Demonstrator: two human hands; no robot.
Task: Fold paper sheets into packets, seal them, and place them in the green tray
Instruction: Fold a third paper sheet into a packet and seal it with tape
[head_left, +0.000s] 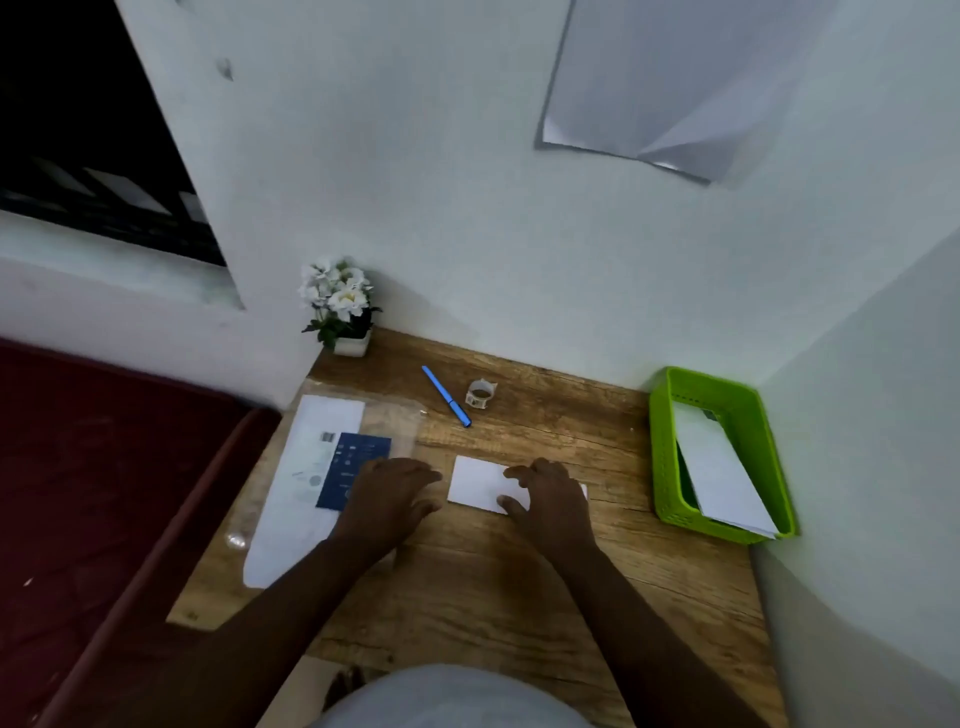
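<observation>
**Head view: folded sheet lay crosswise under the right hand**

The head camera looked down on a wooden desk (467, 597) set into a corner of pale walls. A folded white paper sheet (475, 483) lay flat near the middle of the desk, its long axis running left to right across the person's front, one short end pointing toward the left hand and the other hidden under the right hand, with a sliver of its corner showing past the wrist. The right hand (550, 493) rested on the sheet's right half, fingers bent and spread with the tips pressing down on the paper; they did not wrap round it. The left hand (387, 499) lay just beside the sheet's left end, fingers loosely extended, holding nothing; whether it touched the paper's edge could not be told.

The green tray (670, 452) stood at the desk's right edge against the side wall, well apart from the sheet, with white folded paper (722, 467) lying lengthwise inside it.

Behind the hands lay a blue pen (447, 396), angled, and a small roll of tape (480, 394) near it. At the left sat a clear plastic sleeve holding white papers (311, 467) with a dark blue card (353, 467) on top. A potted plant with white flowers (340, 304) stood in the far left corner. A dark red surface (104, 467) lay left of the desk, and a pale sheet (665, 83) hung on the wall above.
</observation>
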